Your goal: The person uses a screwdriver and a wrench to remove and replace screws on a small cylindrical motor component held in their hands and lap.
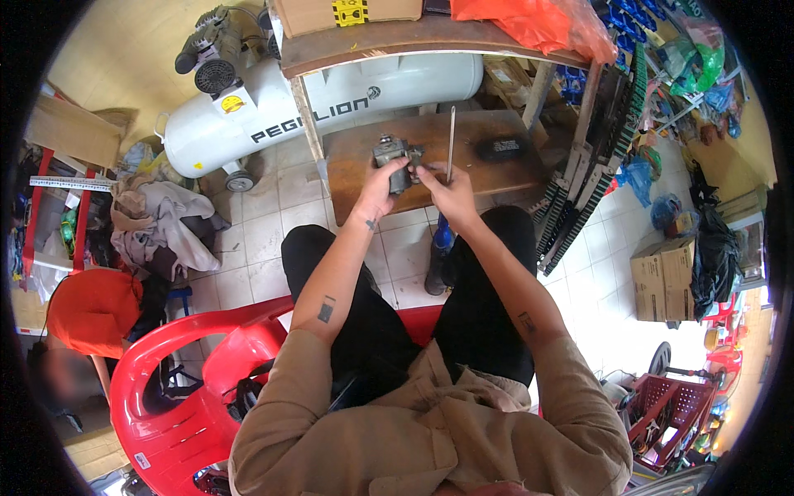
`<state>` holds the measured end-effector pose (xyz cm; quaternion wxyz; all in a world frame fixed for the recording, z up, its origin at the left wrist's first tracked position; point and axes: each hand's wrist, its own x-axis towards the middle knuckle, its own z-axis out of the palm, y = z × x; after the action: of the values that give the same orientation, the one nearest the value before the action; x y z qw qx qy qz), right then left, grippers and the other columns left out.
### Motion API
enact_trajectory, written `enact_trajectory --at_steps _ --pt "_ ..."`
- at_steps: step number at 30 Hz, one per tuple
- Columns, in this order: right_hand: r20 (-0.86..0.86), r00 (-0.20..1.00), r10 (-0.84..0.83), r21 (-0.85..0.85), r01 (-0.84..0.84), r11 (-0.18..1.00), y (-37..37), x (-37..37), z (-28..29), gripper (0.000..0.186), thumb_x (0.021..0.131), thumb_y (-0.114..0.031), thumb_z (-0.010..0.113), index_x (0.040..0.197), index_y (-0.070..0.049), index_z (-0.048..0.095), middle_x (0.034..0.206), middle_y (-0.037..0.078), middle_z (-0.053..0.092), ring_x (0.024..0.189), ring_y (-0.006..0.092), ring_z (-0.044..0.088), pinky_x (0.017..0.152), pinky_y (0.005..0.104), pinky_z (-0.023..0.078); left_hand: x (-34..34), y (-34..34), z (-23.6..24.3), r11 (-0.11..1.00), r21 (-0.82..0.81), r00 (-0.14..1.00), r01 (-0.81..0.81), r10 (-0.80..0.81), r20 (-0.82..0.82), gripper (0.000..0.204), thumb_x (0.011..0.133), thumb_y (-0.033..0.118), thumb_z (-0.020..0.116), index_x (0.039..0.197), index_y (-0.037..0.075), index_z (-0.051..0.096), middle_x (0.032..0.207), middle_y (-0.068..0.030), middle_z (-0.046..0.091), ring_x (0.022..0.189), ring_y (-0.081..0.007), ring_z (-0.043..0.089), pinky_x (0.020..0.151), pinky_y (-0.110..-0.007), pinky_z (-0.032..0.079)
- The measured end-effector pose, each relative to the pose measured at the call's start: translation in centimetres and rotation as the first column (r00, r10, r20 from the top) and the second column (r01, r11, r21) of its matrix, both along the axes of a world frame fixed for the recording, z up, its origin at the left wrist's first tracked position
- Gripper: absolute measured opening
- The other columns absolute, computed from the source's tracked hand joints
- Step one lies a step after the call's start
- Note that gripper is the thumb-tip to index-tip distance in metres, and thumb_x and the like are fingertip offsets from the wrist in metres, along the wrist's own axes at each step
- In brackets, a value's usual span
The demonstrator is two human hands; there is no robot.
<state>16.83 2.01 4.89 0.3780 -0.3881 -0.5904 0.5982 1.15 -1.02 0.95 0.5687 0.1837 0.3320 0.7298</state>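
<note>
My left hand [382, 178] grips a grey, worn metal part [390, 155] with a boxy body, held over the low brown wooden table. My right hand [442, 186] is closed beside it, thumb and finger at a small fitting [413, 155] on the part's right side. A long thin metal rod [452, 132] rises upright from my right hand; its lower end is hidden by the hand. A dark oblong object [501, 148] lies on the table [356, 142] to the right.
A white compressor tank [211, 132] stands behind the wooden rack [347, 50]. A person in orange [95, 310] bends at my left, by a red plastic chair [157, 422]. Cloths [157, 223] lie at left. Long black rails [579, 165], boxes [662, 277] and a maroon crate [670, 413] are at right.
</note>
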Motion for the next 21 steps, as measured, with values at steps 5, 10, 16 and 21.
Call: enact_trajectory --at_steps 5,10,16,21 --pt "-0.057 0.997 0.049 0.039 -0.047 0.998 1.3 -1.7 1.1 0.024 0.086 -0.019 0.073 0.09 0.004 0.069 0.074 0.004 0.067 0.066 0.0078 0.059 0.058 0.0234 0.045 0.4 -0.3 0.0 1.0 0.011 0.999 0.014 -0.013 -0.036 0.048 0.083 0.0 0.065 0.125 0.011 0.046 0.11 -0.0096 0.061 0.093 -0.0197 0.063 0.075 -0.034 0.056" --pt "-0.043 0.995 0.086 0.139 -0.079 0.987 2.5 -2.0 0.2 0.026 0.084 -0.02 0.075 0.089 0.005 0.07 0.077 0.007 0.069 0.07 0.0099 0.062 0.064 0.0243 0.049 0.5 -0.5 0.9 1.0 -0.003 0.997 -0.012 0.012 -0.075 0.048 0.082 -0.001 0.067 0.123 0.01 0.045 0.11 -0.0105 0.06 0.089 -0.0211 0.063 0.07 -0.036 0.056" --pt "0.147 0.967 0.209 0.207 -0.237 0.949 3.7 -1.3 1.3 0.031 0.085 -0.022 0.074 0.093 0.007 0.069 0.082 0.011 0.07 0.075 0.0143 0.064 0.069 0.0278 0.051 1.0 -0.9 1.9 0.999 0.002 0.994 -0.05 0.05 -0.093 0.044 0.083 0.001 0.066 0.122 0.008 0.049 0.104 -0.009 0.061 0.085 -0.0189 0.063 0.072 -0.034 0.055" --pt "0.163 0.952 0.258 0.09 -0.274 0.957 3.7 -1.6 2.0 0.029 0.086 -0.02 0.072 0.093 0.008 0.068 0.083 0.01 0.07 0.075 0.0145 0.064 0.069 0.0274 0.05 -0.1 -0.3 0.3 1.0 -0.011 0.987 -0.016 0.014 -0.162 0.049 0.078 -0.004 0.07 0.121 0.004 0.046 0.106 -0.0105 0.062 0.088 -0.0206 0.065 0.074 -0.037 0.058"
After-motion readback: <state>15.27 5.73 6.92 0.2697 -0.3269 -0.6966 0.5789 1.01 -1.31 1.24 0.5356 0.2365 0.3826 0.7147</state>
